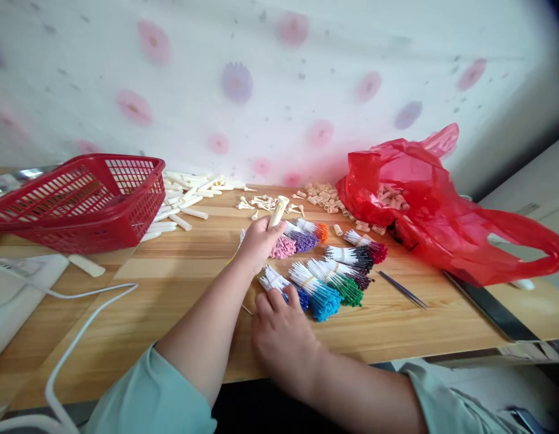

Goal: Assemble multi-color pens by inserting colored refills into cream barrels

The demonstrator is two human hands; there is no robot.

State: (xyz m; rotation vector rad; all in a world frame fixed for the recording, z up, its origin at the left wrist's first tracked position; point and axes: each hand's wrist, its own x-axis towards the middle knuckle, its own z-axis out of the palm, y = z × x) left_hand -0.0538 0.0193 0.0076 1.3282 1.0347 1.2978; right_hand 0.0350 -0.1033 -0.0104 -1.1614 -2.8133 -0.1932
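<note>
My left hand (256, 244) is closed round a cream-coloured pen barrel (278, 211), which points up and away from me. Lower down, my right hand (282, 328) has its fingers curled at the near edge of a dark blue-ended bundle of thin white pen refills (274, 278); whatever is between the fingertips is hidden. Beside it lie a light blue-ended bundle (322, 298) and a green-ended bundle (349, 289). Behind these are a black-ended bundle (352, 256), a purple-ended bundle (304, 238) and a pink-ended bundle (283, 246), partly covered by my left hand.
A red plastic basket (144, 208) stands left, with a pile of cream barrels (184, 196) beside it. Small pale parts (322, 196) lie at the back near a red plastic bag (424, 193). Tweezers (402, 289) lie at right; a white cable (81, 325) runs at left.
</note>
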